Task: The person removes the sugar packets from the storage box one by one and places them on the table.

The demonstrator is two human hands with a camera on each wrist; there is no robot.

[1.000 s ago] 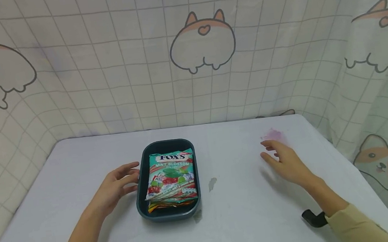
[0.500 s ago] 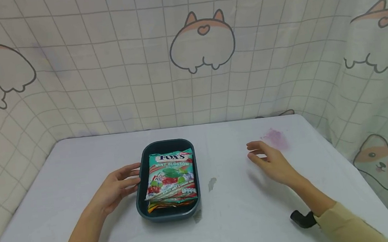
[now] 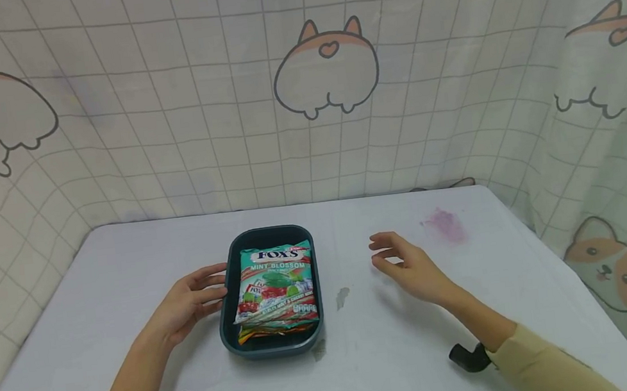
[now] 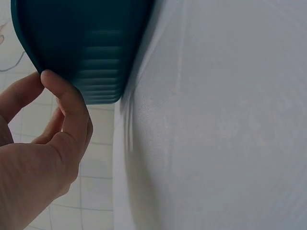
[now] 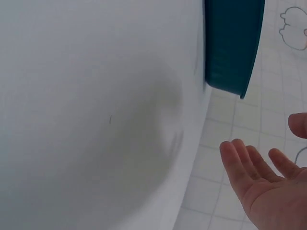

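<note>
A dark teal plastic tray [image 3: 275, 348] stands on the white table, left of the middle. In it lies a green and red Fox's Mint Blossom candy bag [image 3: 274, 284]. An orange-edged packet [image 3: 248, 335] peeks out beneath that bag, mostly hidden. My left hand [image 3: 183, 307] is at the tray's left side, its loosely bent fingertips right at the rim. The left wrist view shows the fingertips [image 4: 50, 79] up against the tray's edge. Over the table to the right of the tray, my right hand [image 3: 411, 268] holds nothing, its fingers relaxed and apart from the thumb.
Behind the table [image 3: 350, 207] hangs a white grid curtain [image 3: 187, 106] printed with corgis, wrapping round both sides. A pink stain [image 3: 447, 225] marks the table at the back right. Grey smudges [image 3: 342, 296] lie just right of the tray.
My right hand has moved left across the table, closer to the tray. The left hand has barely shifted at the tray's rim, and the tray with its candy bags stays where it was.
</note>
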